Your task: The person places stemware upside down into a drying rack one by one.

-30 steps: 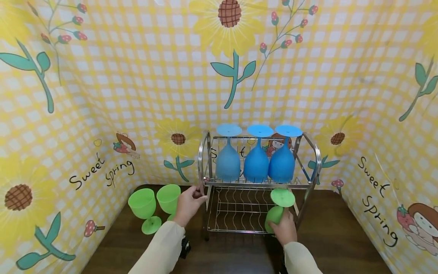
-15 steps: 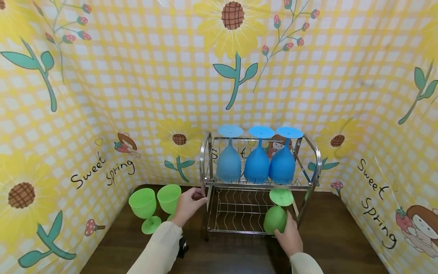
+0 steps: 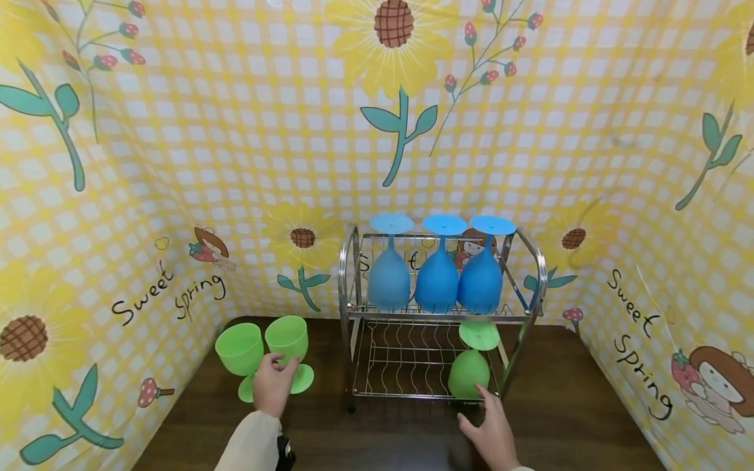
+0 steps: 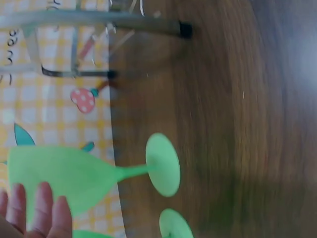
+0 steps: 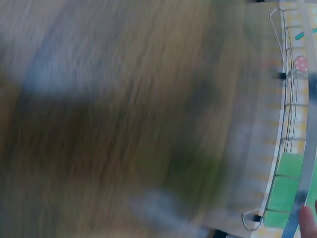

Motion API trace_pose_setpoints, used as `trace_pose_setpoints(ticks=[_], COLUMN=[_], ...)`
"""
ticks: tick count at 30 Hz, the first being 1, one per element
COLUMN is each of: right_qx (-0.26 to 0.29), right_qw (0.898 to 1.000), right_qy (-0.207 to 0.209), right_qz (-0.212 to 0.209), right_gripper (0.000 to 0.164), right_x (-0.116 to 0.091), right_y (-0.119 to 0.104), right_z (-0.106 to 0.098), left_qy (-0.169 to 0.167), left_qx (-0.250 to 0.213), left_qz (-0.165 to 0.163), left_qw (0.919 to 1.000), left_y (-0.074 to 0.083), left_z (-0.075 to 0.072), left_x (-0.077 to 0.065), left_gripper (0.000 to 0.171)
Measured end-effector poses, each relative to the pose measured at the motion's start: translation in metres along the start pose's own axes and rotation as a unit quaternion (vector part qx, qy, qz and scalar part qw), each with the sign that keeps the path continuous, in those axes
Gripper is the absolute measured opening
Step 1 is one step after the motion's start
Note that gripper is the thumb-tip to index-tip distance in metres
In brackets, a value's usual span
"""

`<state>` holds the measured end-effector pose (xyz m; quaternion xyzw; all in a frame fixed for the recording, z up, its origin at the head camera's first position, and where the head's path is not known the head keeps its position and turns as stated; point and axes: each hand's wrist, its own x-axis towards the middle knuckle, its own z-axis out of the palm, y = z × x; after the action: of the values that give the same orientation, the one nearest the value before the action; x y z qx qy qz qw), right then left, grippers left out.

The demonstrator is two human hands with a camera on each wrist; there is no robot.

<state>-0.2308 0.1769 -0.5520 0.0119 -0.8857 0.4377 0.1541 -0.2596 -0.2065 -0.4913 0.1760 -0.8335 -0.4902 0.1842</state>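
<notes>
Two green goblets stand upright on the table at the left: the left goblet (image 3: 239, 350) and the right goblet (image 3: 287, 337). My left hand (image 3: 274, 384) is at the right goblet's bowl, its fingers (image 4: 43, 208) extended and overlapping the bowl in the left wrist view. A third green goblet (image 3: 468, 376) sits upside down at the right end of the wire rack's (image 3: 442, 316) lower tier. My right hand (image 3: 493, 428) is just in front of that goblet, fingers spread loosely and holding nothing. In the right wrist view only a fingertip (image 5: 307, 223) shows, by the rack bar.
Three upside-down goblets line the rack's upper tier: a pale blue goblet (image 3: 389, 278), a middle blue goblet (image 3: 437, 281) and a right blue goblet (image 3: 480, 281). A dark wooden table (image 3: 389, 438) lies beneath. Yellow checked cloth (image 3: 283, 144) encloses the back and sides.
My right hand has let go of the green goblet on the lower tier and drawn back toward me. My left hand has moved from the rack's left side to the standing green goblets.
</notes>
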Motion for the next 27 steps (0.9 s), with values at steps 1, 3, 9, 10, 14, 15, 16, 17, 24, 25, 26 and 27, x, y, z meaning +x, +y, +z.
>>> trace_pose_setpoints(ticks=[1,3,9,10,14,15,16,17,24,25,26,27], right_qx=[0.017,0.053,0.127,0.130,0.126,0.122,0.117,0.110,0.033,0.032,0.033,0.035], right_qw=[1.000,0.998,0.986,0.983,0.971,0.967,0.964,0.961,0.956,0.955,0.954,0.953], right_qy=[-0.004,-0.016,-0.076,-0.092,-0.178,-0.201,-0.221,-0.237,-0.258,-0.258,-0.260,-0.262], right_qz=[-0.012,-0.029,-0.082,-0.093,-0.101,-0.095,-0.090,-0.085,-0.133,-0.141,-0.147,-0.151], right_gripper=[0.065,0.067,0.074,0.075,0.083,0.085,0.087,0.088,0.094,0.094,0.093,0.091], right_x=[-0.002,-0.005,-0.024,-0.027,-0.036,-0.037,-0.037,-0.037,-0.036,-0.036,-0.037,-0.037], right_y=[0.000,0.000,-0.020,-0.025,-0.044,-0.047,-0.051,-0.053,-0.065,-0.067,-0.068,-0.069], right_z=[0.002,0.005,0.034,0.040,0.056,0.057,0.058,0.058,0.061,0.062,0.063,0.065], left_qy=[-0.011,-0.032,-0.074,-0.077,-0.082,-0.078,-0.076,-0.074,-0.066,-0.068,-0.070,-0.074], left_qx=[0.003,0.005,0.012,0.017,0.026,0.023,0.019,0.014,0.015,0.014,0.013,0.012], left_qz=[-0.005,-0.016,-0.057,-0.062,-0.069,-0.068,-0.065,-0.063,-0.042,-0.039,-0.035,-0.032], left_qw=[0.9999,0.9993,0.9956,0.9950,0.9939,0.9943,0.9948,0.9952,0.9968,0.9969,0.9969,0.9967], left_y=[-0.001,-0.004,-0.007,-0.007,-0.004,-0.004,-0.003,-0.002,0.002,0.002,0.002,0.001], left_z=[-0.001,-0.002,-0.012,-0.015,-0.021,-0.021,-0.020,-0.019,-0.007,-0.005,-0.004,-0.003], left_x=[0.001,0.005,0.018,0.020,0.028,0.029,0.031,0.032,0.044,0.045,0.046,0.047], left_gripper=[0.052,0.065,0.081,0.081,0.081,0.080,0.080,0.080,0.083,0.084,0.086,0.087])
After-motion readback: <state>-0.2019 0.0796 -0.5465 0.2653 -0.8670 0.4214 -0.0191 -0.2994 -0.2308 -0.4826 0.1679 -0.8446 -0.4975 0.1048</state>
